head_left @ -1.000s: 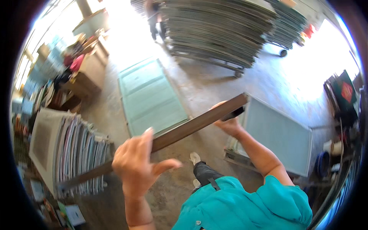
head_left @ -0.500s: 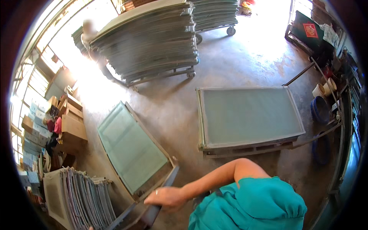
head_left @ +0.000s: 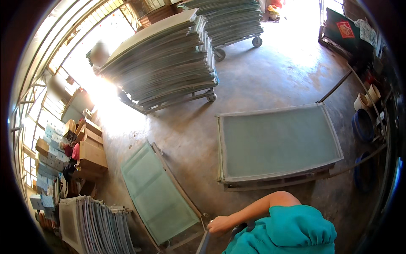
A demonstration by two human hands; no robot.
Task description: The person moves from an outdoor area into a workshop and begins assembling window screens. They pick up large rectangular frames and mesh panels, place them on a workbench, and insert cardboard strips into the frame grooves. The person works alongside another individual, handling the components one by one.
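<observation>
Flanking the right hand [head_left: 220, 224]: green mesh frame [head_left: 158, 199], stacked screens [head_left: 95, 226].

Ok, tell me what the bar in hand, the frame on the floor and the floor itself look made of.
Bar: probably metal, grey and smooth, though little shows. Frame: pale green translucent mesh or sheet in a thin, likely metal border. Floor: bare concrete, grey, stained and dull.

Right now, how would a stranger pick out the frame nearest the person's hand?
Start from the tall cart of stacked panels and come down the concrete floor. The green mesh frame lies flat and slanted beside the hand. Unlike the wider frame raised on a rack, it is narrow and on the floor.
</observation>
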